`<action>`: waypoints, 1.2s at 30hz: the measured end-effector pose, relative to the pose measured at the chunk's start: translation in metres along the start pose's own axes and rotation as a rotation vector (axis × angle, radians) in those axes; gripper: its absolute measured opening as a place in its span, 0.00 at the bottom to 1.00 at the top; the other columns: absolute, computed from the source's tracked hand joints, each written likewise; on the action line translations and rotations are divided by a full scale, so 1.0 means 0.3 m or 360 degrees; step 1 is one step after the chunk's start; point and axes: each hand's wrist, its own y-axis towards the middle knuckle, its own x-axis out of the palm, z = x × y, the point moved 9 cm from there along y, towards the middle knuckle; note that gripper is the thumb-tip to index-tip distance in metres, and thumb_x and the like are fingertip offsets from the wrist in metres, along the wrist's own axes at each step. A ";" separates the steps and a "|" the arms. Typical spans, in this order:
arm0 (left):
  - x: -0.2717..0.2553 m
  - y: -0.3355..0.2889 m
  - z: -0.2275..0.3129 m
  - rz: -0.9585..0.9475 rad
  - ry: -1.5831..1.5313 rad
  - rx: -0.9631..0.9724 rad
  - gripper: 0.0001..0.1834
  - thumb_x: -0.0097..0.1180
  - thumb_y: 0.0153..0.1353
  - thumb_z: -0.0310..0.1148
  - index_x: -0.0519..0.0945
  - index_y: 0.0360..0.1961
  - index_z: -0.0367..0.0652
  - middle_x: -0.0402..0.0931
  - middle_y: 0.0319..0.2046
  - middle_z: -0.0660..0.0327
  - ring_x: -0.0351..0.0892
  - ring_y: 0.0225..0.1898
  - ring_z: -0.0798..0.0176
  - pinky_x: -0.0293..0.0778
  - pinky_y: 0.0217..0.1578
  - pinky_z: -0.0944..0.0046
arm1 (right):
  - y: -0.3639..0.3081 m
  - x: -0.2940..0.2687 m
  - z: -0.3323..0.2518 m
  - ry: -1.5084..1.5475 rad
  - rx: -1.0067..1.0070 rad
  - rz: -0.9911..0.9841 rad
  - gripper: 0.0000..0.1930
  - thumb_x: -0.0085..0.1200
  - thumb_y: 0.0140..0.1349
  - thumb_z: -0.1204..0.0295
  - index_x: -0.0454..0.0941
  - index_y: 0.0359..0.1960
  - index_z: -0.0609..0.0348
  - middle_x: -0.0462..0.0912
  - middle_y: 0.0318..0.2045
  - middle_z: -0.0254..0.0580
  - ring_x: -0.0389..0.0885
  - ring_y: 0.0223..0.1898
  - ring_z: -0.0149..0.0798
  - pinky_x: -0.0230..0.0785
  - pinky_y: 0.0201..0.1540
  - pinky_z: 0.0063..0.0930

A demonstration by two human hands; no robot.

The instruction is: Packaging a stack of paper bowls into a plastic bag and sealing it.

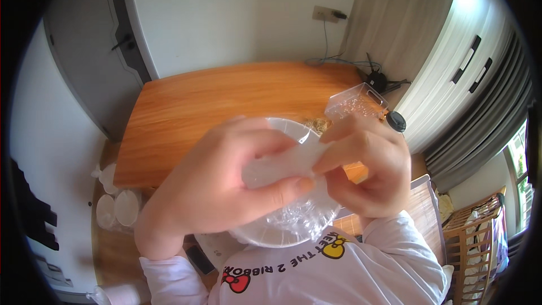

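Close to my chest, a round white bowl-like container (270,236) with crinkled clear plastic film (305,217) over it sits beneath my hands. My left hand (220,178) reaches across it, thumb and fingers closed on a translucent whitish piece of plastic (307,156). From the other side my right hand (367,164) pinches the same piece between thumb and forefinger, its other fingers curled. Both hands cover much of the container, so what supports it is hidden.
A wooden table (226,93) stands ahead. At its right are a clear plastic box (357,101) with small bits inside, a black-lidded container (396,121), a black router (377,81) and a tan shredded heap (317,125). White bowls (125,208) in plastic lie low at left.
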 end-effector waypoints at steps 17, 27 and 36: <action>0.110 0.014 -0.042 -0.0183 -0.0657 -0.0142 0.44 0.79 0.41 0.49 0.73 0.53 0.33 0.75 0.48 0.57 0.74 0.53 0.63 0.70 0.53 0.63 | 0.250 0.039 -0.140 0.0028 -0.1033 -0.0648 0.14 0.53 0.44 0.86 0.78 0.34 0.59 0.80 0.27 0.39 0.78 0.27 0.46 0.70 0.31 0.34; 0.126 0.051 0.000 -0.0306 -0.0570 0.0190 0.26 0.67 0.49 0.25 0.80 0.52 0.42 0.73 0.60 0.53 0.64 0.67 0.59 0.56 0.65 0.58 | 0.338 0.198 -0.030 0.0475 -0.0814 -0.0863 0.10 0.51 0.48 0.77 0.83 0.31 0.60 0.84 0.26 0.41 0.82 0.28 0.40 0.72 0.33 0.31; 0.113 0.045 -0.046 -0.0461 -0.0820 0.0147 0.25 0.40 0.71 0.54 0.75 0.25 0.49 0.82 0.48 0.50 0.67 0.64 0.55 0.33 0.70 0.49 | 0.336 0.190 0.243 0.0944 -0.0284 -0.0807 0.11 0.48 0.57 0.83 0.81 0.40 0.67 0.83 0.36 0.42 0.81 0.39 0.35 0.73 0.45 0.26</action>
